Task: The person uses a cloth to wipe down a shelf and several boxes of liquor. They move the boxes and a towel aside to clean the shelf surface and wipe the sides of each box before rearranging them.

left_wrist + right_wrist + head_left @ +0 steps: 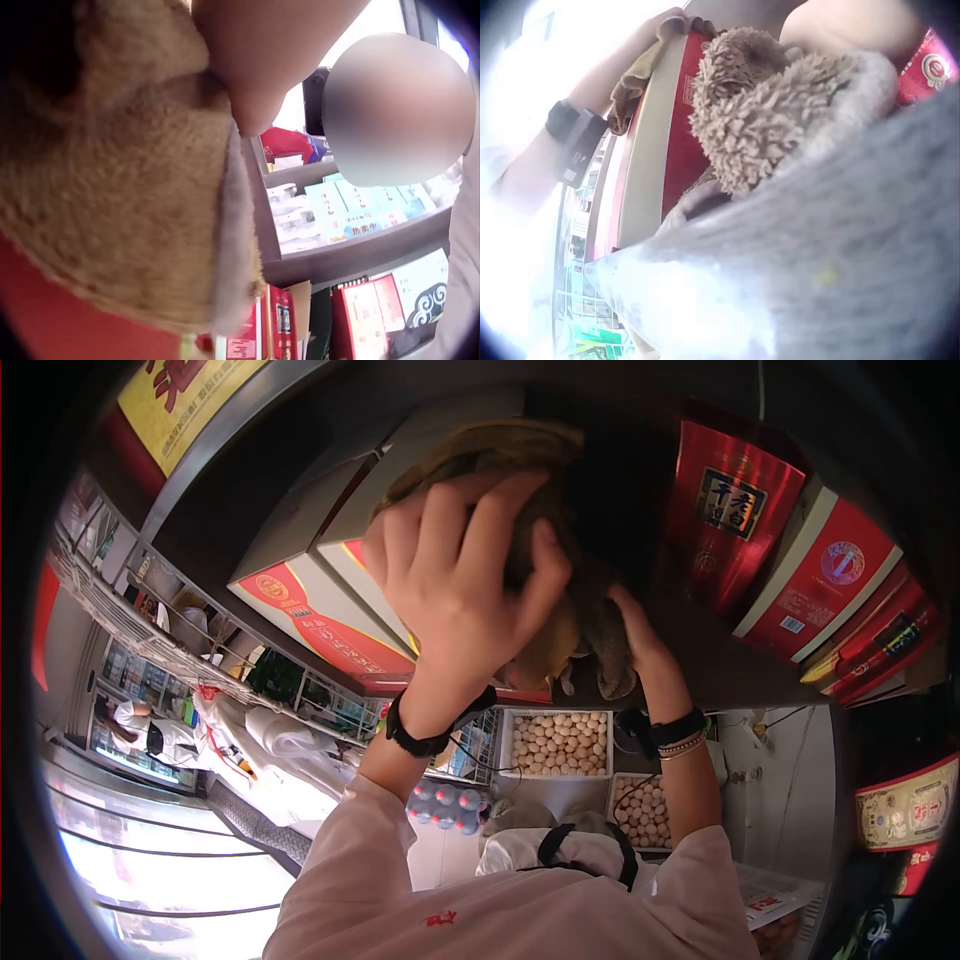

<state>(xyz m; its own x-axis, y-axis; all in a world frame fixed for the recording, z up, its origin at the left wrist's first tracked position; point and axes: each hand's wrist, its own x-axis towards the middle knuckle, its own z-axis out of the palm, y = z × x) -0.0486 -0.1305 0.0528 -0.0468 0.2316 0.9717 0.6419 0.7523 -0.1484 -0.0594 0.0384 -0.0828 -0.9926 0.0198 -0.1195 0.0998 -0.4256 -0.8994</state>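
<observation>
A brown fluffy cloth (545,650) hangs from the hands on the dark shelf, beside white-and-red boxes (335,628). The left hand (465,565), back up with bent, spread fingers, grips the cloth over the top of a box. To its right, the right hand (640,635) holds the cloth's greyer end; most of its fingers are hidden. In the left wrist view the tan cloth (127,187) hangs under the left hand (259,52). The right wrist view shows shaggy cloth (757,112) against the right hand (847,26), with a red-and-white box (649,150) behind.
Red gift boxes (735,510) stand on the shelf at the right. Below are crates of eggs (560,745) and a pack of bottles (445,807). A wire rack (210,650) runs along the left, and a person in white (155,735) is farther off.
</observation>
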